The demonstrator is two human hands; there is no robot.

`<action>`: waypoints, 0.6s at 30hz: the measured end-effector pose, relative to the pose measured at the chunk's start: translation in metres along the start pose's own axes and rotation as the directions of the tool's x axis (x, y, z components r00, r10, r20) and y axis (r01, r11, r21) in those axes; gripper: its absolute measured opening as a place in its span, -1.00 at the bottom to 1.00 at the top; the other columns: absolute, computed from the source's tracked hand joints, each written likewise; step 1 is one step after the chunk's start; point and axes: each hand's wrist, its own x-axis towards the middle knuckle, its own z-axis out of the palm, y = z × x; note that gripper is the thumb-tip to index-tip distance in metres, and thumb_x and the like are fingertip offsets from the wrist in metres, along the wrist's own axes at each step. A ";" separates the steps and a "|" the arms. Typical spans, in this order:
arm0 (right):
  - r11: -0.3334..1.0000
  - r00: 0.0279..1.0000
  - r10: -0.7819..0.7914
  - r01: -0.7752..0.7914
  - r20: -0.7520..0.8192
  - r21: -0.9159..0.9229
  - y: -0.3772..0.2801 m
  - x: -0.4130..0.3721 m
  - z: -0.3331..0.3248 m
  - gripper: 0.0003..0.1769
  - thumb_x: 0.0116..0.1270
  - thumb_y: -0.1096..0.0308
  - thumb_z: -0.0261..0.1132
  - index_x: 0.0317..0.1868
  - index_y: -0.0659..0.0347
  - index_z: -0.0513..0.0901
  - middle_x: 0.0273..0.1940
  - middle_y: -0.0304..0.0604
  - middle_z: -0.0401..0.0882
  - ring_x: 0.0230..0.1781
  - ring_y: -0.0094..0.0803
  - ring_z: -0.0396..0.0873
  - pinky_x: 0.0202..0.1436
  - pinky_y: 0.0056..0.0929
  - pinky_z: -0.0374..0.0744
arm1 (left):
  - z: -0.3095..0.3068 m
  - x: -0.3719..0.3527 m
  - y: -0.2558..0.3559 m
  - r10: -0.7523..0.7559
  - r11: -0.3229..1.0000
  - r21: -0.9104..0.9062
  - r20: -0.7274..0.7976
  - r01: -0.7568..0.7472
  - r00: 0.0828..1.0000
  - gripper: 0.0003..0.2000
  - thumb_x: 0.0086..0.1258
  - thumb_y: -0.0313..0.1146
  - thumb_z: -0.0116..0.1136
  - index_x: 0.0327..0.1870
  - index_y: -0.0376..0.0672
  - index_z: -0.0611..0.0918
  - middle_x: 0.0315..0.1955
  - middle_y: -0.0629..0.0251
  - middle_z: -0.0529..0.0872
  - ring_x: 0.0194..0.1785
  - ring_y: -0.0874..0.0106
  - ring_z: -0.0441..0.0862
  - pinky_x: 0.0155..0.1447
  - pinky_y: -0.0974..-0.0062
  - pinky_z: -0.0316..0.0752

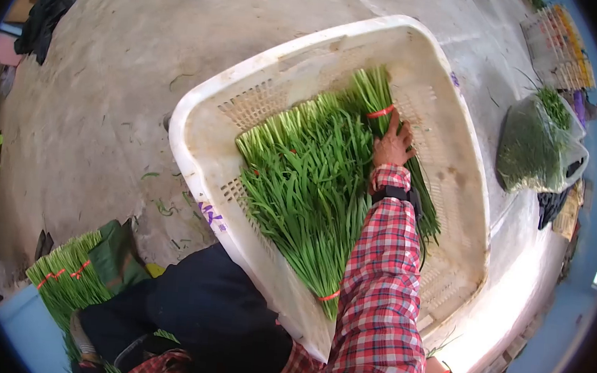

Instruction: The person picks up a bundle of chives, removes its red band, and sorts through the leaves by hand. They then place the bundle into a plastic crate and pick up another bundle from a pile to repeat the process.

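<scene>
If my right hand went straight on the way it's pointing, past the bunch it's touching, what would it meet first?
Past that banded bunch, your right hand would probably meet the basket's far wall, though its height above the basket floor is hard to judge.

Wh. basket [449,142] carries greens [307,166] in bundles, side by side, w/ red bands [381,112] round some, pale ends of several toward far rim. Grey floor [110,87] around it bears leaf scraps [163,209] at l. and a stuffed clear bag [533,145] at rt., w/ a crate [558,46] beyond, upper rt.
</scene>
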 end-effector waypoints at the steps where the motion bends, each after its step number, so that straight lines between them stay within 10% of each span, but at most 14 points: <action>1: 1.000 1.000 -0.005 0.005 0.030 -0.017 -0.003 -0.001 -0.007 0.06 0.12 0.24 0.46 0.52 -0.36 -0.03 0.47 -0.09 0.05 0.44 0.02 0.11 0.32 0.37 0.16 | -0.001 0.008 -0.003 0.068 0.987 0.142 0.006 -0.068 0.998 -0.62 0.54 -0.22 -0.10 0.11 -0.35 0.58 0.08 0.04 0.60 0.15 0.20 0.52 0.33 0.33 0.34; 7: 0.962 0.915 -0.202 0.253 -0.349 0.107 -0.049 -0.073 -0.061 -0.08 -0.05 0.37 0.40 0.40 -0.08 0.26 0.28 0.01 0.22 0.34 0.07 0.18 0.23 0.09 0.28 | 0.010 0.009 0.001 0.005 0.999 0.049 -0.026 -0.003 1.000 -0.62 0.53 -0.23 -0.10 0.11 -0.36 0.57 0.09 0.02 0.60 0.16 0.19 0.52 0.33 0.32 0.33; 13: 0.401 0.748 -0.508 0.644 -0.427 0.651 -0.088 -0.216 -0.148 -0.44 -0.04 0.59 0.22 0.09 0.21 0.54 0.15 0.15 0.36 0.22 0.14 0.32 0.15 0.02 0.32 | 0.022 0.008 0.020 0.018 0.999 -0.029 -0.071 -0.020 0.997 -0.62 0.53 -0.24 -0.10 0.12 -0.36 0.57 0.10 0.00 0.59 0.17 0.18 0.52 0.34 0.32 0.33; 18: -0.010 0.704 -0.581 0.497 -0.410 0.868 -0.082 -0.284 -0.165 -0.69 0.22 0.47 0.25 0.00 0.23 0.62 -0.08 0.05 0.60 -0.06 -0.01 0.56 0.04 -0.16 0.51 | 0.031 0.004 0.009 0.050 0.970 -0.236 -0.066 -0.064 0.997 -0.62 0.52 -0.24 -0.10 0.13 -0.37 0.56 0.10 -0.01 0.59 0.17 0.18 0.52 0.35 0.31 0.33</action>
